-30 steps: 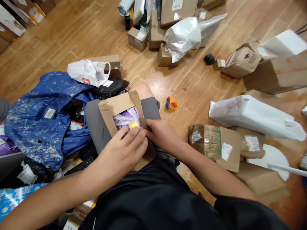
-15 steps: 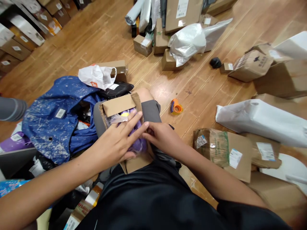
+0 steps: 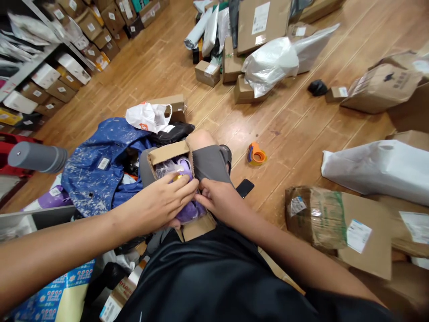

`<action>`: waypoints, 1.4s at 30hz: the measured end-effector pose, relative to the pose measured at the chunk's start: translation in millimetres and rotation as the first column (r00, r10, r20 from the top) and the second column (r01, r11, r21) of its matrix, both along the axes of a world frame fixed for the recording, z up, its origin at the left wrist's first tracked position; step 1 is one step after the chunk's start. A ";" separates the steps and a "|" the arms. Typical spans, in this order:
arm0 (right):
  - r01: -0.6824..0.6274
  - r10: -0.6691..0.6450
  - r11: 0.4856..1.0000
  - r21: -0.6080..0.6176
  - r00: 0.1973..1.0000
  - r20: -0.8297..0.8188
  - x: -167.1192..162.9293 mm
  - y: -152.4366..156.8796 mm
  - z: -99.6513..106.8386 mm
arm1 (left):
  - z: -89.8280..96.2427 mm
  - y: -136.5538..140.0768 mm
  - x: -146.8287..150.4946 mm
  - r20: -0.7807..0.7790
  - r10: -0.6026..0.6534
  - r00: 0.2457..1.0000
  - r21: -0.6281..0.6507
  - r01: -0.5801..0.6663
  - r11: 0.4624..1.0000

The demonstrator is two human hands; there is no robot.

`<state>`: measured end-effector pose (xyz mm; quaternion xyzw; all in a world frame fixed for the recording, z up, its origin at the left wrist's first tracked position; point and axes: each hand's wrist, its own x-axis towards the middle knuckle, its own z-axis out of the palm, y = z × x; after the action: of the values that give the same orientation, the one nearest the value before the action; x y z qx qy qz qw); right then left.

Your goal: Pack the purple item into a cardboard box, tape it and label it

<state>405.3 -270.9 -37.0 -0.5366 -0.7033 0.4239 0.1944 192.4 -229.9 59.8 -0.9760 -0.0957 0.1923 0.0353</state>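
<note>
An open cardboard box [image 3: 169, 152] lies on my lap with its flaps up. Inside is a purple item [image 3: 190, 212] in clear plastic, with a yellow spot on it; its kind is unclear. My left hand [image 3: 170, 197] lies across the purple item, fingers stretched out and close together. At the box's right side is my right hand [image 3: 214, 195], with fingers curled and the thumb near the index finger. What is between those fingertips, if anything, is hidden. The two hands nearly touch at the fingertips.
Left of my legs sits a blue sack [image 3: 100, 156], with a white plastic bag [image 3: 145, 117] behind it. A tape dispenser [image 3: 257, 154] and a phone [image 3: 245, 188] lie on the floor. A taped carton [image 3: 321, 219] is at right; parcels [image 3: 264, 27] stand ahead.
The view has shifted, so the scene sits further right, and more shelving shows at left. My left hand's fingers have drawn closer together and lie lower on the purple item.
</note>
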 end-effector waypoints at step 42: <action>0.566 -0.507 0.655 -0.500 0.820 0.266 0.1 81.2 -203.4 | -266.5 197.5 106.4 0.319 -0.095 0.943 -0.306 0.197 0.931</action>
<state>405.3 -189.7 -240.5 -0.7736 -0.3664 0.5055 0.1089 298.8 -32.4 -206.7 -0.9899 0.0077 0.0526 -0.1311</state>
